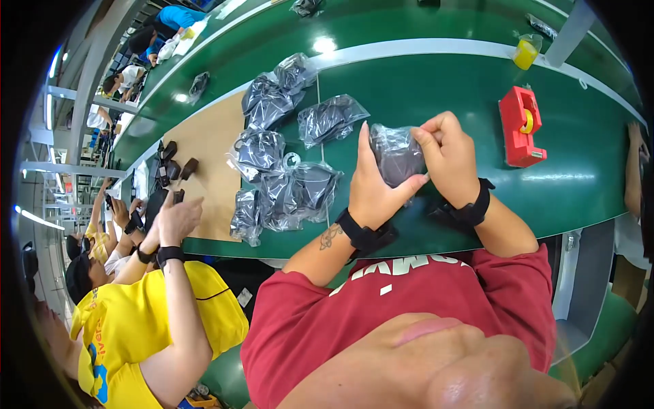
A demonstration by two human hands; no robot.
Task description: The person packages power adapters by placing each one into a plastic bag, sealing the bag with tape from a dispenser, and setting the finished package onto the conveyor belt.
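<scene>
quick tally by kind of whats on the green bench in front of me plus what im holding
Bagged dark items lying on the green bench: about 7, the pile overlaps so the count is approximate
Bagged dark item held in left hand and right hand: 1
Red tape dispenser: 1
Yellow container: 1
Total: about 10

One clear-wrapped dark package [395, 155] sits in my grip. More identical packages [286, 163] lie heaped on the green counter [436, 88], to my left.

The bagged dark item [397, 155] is partly covered by both hands; its contents are unclear through crinkled plastic.
</scene>
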